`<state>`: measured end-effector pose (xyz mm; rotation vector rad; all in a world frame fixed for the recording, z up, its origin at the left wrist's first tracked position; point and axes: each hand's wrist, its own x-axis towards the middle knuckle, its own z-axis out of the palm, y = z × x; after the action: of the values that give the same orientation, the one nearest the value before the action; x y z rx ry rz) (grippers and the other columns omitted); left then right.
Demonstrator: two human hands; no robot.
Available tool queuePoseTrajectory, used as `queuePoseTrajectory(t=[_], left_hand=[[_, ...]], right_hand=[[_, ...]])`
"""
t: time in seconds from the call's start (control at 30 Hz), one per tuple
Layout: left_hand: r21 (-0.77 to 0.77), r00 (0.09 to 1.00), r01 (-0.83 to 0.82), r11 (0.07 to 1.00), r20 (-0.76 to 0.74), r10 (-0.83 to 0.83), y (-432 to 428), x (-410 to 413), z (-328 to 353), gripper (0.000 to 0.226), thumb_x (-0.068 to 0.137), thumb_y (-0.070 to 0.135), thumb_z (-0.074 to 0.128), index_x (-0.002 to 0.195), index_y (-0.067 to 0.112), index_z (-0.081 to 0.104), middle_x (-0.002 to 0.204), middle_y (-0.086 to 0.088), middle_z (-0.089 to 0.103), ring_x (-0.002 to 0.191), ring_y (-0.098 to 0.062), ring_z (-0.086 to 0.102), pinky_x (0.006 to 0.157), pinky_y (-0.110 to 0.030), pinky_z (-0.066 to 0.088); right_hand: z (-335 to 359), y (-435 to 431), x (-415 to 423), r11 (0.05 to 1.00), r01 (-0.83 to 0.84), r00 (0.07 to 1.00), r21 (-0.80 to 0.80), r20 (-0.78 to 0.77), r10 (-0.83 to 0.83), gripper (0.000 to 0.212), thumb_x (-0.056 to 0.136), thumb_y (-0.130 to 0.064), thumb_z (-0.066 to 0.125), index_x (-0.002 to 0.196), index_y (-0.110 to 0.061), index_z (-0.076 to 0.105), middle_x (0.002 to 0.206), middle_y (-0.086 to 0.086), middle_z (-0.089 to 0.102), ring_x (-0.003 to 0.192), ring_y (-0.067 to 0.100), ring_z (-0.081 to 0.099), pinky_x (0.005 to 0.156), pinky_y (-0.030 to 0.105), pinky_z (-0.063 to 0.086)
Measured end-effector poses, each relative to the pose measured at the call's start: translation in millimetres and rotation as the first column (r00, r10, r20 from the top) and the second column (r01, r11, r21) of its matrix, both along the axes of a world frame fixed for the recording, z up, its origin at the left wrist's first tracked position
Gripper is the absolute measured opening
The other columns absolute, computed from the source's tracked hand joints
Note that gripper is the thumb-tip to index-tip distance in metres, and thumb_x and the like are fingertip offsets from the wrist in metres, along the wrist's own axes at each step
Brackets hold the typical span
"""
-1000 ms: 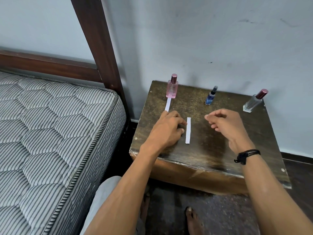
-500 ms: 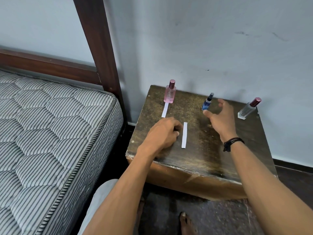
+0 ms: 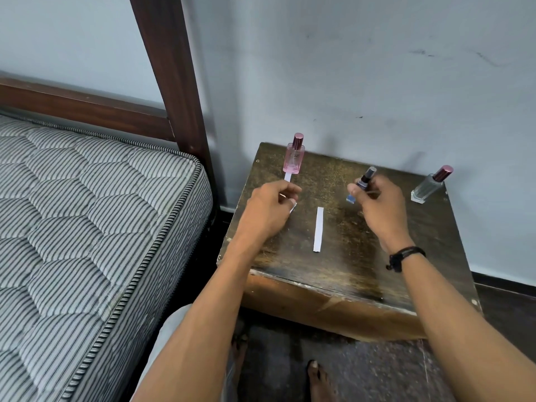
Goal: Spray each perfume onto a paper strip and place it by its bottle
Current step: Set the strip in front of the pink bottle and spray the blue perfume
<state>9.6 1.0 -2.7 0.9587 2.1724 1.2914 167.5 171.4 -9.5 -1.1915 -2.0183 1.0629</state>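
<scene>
Bottle [image 3: 365,180], small, blue, dark cap, tilted in grip of right hand [image 3: 378,206], left hand [image 3: 266,210] pinching white paper strip [image 3: 293,205]

Your right hand [image 3: 377,207] covers most of the blue bottle [image 3: 367,177]; your left hand [image 3: 268,208] hides nearly all of the pinched strip [image 3: 293,206].

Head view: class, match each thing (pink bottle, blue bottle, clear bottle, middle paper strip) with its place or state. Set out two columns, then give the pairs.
1 pink bottle
2 blue bottle
3 clear bottle
4 middle paper strip

A lies flat on the table, untouched
B gripped in the right hand
C stands at the back right corner
D stands at the back left, a short strip before it

Pairs: 1-D, 2-B, 3-C, 4-A
</scene>
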Motion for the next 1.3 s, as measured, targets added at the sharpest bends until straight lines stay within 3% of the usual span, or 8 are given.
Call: queuePoseTrajectory(t=[0.17,0.37,0.43,0.5,0.67,0.87,1.03,1.3], left_hand=[[0.022,0.997,0.038,0.999,0.070,-0.039,5,12,1,0.020,0.092,0.013,0.069,0.107,0.026,0.075,0.094,0.015,0.074,0.083,0.004,0.066,0.073,-0.002,0.045],[-0.013,0.997,0.065,0.998,0.049,-0.064,10,22,-2,0.020,0.092,0.020,0.072,0.110,0.028,0.075,0.096,0.018,0.073,0.082,0.014,0.061,0.068,0.001,0.040],[0.022,0.995,0.061,0.998,0.075,-0.062,11,23,-1,0.019,0.091,0.024,0.073,0.110,0.028,0.076,0.096,0.019,0.074,0.085,0.014,0.063,0.072,0.002,0.041],[0.083,0.992,0.059,0.995,0.110,-0.068,11,24,1,0.020,0.090,0.027,0.074,0.110,0.027,0.077,0.097,0.017,0.075,0.089,0.009,0.066,0.081,-0.006,0.046],[0.179,0.963,0.086,0.980,0.238,-0.128,11,29,5,0.024,0.090,0.023,0.075,0.114,0.020,0.076,0.105,0.010,0.077,0.099,-0.003,0.069,0.096,-0.024,0.052],[0.237,0.908,0.080,0.968,0.384,-0.169,9,28,4,0.023,0.088,0.009,0.075,0.112,0.009,0.076,0.105,-0.008,0.076,0.101,-0.026,0.073,0.092,-0.034,0.059],[0.227,0.910,0.072,0.971,0.384,-0.157,8,27,2,0.017,0.087,0.009,0.077,0.103,0.013,0.078,0.101,-0.007,0.077,0.096,-0.031,0.074,0.094,-0.048,0.058],[0.200,0.930,0.038,0.979,0.351,-0.108,8,27,3,0.014,0.086,0.010,0.078,0.100,0.013,0.078,0.096,-0.006,0.078,0.096,-0.028,0.073,0.097,-0.044,0.056]], right_hand=[[-3,-43,30,0.979,-0.101,0.992,-0.175,-0.092,0.086,0.007,0.095,-0.031,0.073,0.102,-0.034,0.073,0.102,-0.011,0.071,0.100,0.017,0.070,0.093,0.050,0.059],[-9,-53,32,0.971,-0.163,0.987,-0.177,-0.020,0.162,0.009,0.097,-0.035,0.071,0.105,-0.033,0.074,0.105,-0.010,0.071,0.102,0.015,0.068,0.082,0.027,0.053],[-8,-52,31,0.966,-0.169,0.985,-0.195,0.004,0.174,0.014,0.098,-0.036,0.070,0.109,-0.029,0.075,0.108,-0.006,0.072,0.103,0.015,0.068,0.089,0.036,0.056],[-6,-52,30,0.954,-0.206,0.977,-0.218,0.007,0.212,0.014,0.099,-0.036,0.068,0.107,-0.027,0.075,0.100,-0.008,0.075,0.097,0.011,0.071,0.089,0.041,0.058],[-2,-57,24,0.903,-0.342,0.931,-0.260,0.035,0.363,0.011,0.101,-0.036,0.064,0.102,-0.030,0.074,0.089,-0.016,0.078,0.084,-0.003,0.070,0.074,0.026,0.049],[5,-62,19,0.902,-0.363,0.916,-0.235,0.089,0.392,0.012,0.100,-0.037,0.066,0.099,-0.028,0.073,0.089,-0.016,0.078,0.085,0.000,0.071,0.081,0.032,0.054],[7,-63,19,0.904,-0.362,0.910,-0.225,0.126,0.396,0.011,0.098,-0.038,0.068,0.101,-0.028,0.073,0.090,-0.015,0.078,0.084,-0.001,0.071,0.083,0.032,0.056],[14,-64,16,0.906,-0.372,0.894,-0.201,0.188,0.408,0.018,0.099,-0.041,0.067,0.104,-0.024,0.072,0.091,-0.008,0.077,0.086,0.009,0.071,0.085,0.038,0.056]])
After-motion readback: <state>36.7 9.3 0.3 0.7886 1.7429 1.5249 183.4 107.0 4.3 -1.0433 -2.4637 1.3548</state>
